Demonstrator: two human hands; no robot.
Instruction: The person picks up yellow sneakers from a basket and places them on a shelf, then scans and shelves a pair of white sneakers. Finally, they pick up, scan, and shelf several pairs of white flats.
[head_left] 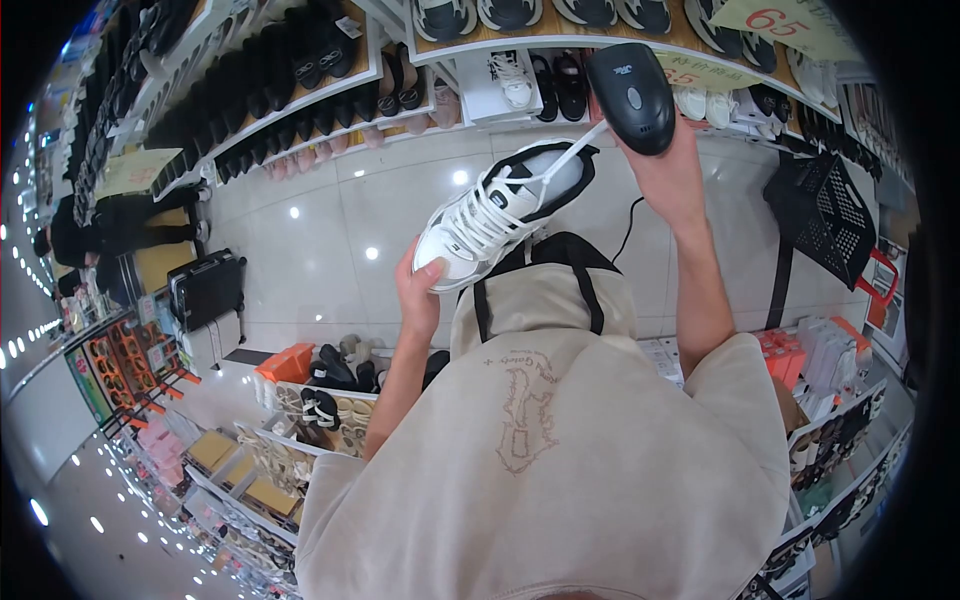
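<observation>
A white sneaker [490, 220] with grey and black trim is held out in front of me, its toe toward the lower left. My left hand [415, 288] is closed around the toe end, the thumb on top. Gripped in my right hand [672, 172] is a black handheld barcode scanner [632, 98], higher up and to the right of the shoe. A narrow white strip [575, 155] runs from the shoe's opening toward the right hand; whether the fingers pinch it is hidden behind the scanner.
Shelves of shoes [560, 50] curve along the far side, with price signs [775, 22]. A black perforated basket [825, 215] is at the right, and a black suitcase [207, 288] stands on the tiled floor [330, 230] at left. Another person [125, 235] is further left.
</observation>
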